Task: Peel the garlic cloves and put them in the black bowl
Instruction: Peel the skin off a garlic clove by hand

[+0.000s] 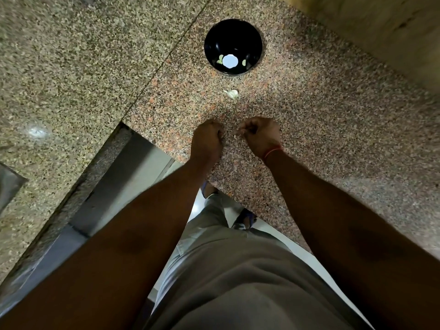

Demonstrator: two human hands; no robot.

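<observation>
Head view: we count two pale peeled cloves [219, 60] already in black bowl [233, 46], either side of glare spot. Unpeeled garlic piece [232, 93] waits on granite counter [333, 139], between bowl and our hands. Left hand [207, 139] curled closed; contents hidden, we cannot tell. Right hand [260, 134] fingers pinched on small pale scrap, likely clove or skin [237, 136], near counter edge. We judge task partway: peeling ongoing, more cloves left.
</observation>
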